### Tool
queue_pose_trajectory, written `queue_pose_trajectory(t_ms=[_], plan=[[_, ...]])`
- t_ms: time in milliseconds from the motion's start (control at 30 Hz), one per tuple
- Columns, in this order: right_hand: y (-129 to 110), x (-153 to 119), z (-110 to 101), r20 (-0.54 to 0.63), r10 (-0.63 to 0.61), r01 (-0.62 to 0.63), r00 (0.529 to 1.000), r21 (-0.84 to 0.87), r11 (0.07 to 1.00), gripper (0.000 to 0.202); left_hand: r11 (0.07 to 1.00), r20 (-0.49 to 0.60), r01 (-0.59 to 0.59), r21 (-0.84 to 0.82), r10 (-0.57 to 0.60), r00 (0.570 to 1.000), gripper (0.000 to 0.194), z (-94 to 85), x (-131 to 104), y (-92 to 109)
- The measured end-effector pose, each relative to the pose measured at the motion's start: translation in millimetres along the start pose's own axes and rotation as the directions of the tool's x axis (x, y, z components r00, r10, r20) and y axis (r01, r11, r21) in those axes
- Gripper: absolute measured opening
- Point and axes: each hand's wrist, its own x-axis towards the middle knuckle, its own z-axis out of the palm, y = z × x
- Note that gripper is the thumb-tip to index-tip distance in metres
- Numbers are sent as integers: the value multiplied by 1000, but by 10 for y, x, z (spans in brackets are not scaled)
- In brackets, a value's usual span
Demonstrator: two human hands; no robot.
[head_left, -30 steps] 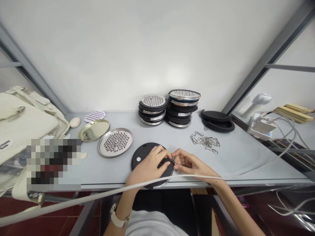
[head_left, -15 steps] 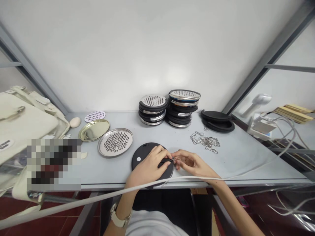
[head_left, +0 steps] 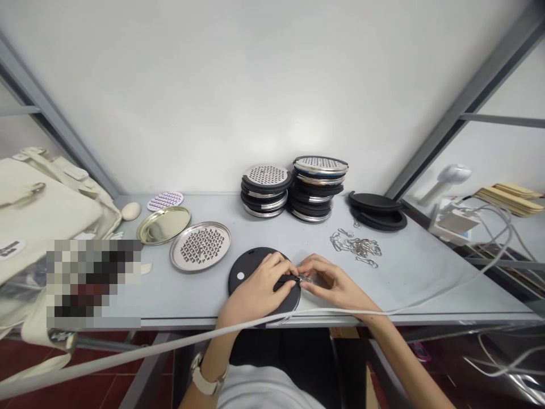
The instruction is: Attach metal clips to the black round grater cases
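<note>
A round black case (head_left: 247, 264) with a white dot lies at the table's front edge. Over it, my left hand (head_left: 266, 284) pinches a black strap (head_left: 286, 278) at the case's right side. My right hand (head_left: 330, 284) holds a small metal clip (head_left: 305, 278) at the strap's end, its fingertips close to those of my left hand. How the clip and strap join is too small to make out. A pile of similar metal clips (head_left: 360, 246) lies to the right, behind my right hand.
Two stacks of round graters (head_left: 266, 176) (head_left: 320, 165) stand by the wall. Black cases (head_left: 377, 213) lie right of them. A grater disc (head_left: 200, 246), gold lid (head_left: 164, 225) and purple-white disc (head_left: 165, 200) lie left. A white cable (head_left: 170, 344) crosses before my forearms.
The fingers of my right hand have shifted slightly on the metal clip, which shows more clearly now. My left hand stays on the strap. The view has moved very slightly.
</note>
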Motion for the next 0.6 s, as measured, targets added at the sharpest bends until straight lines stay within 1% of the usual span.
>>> queue_pose_trajectory(t_ms=[233,400,600], plan=[[-24,-16,23,10,21,-21,1000,-17,1000,16,1000,-4,-3,5,3,1000,16,1,3,12],[-17,-38,23,32,17,-17,999,-2,1000,23,1000,-7,18,22,-18,1000,14,-1,2,18],[-23,-51,21,53,53,-54,997,19,998,27,999,-21,31,17,-31,999,11,10,7,16]])
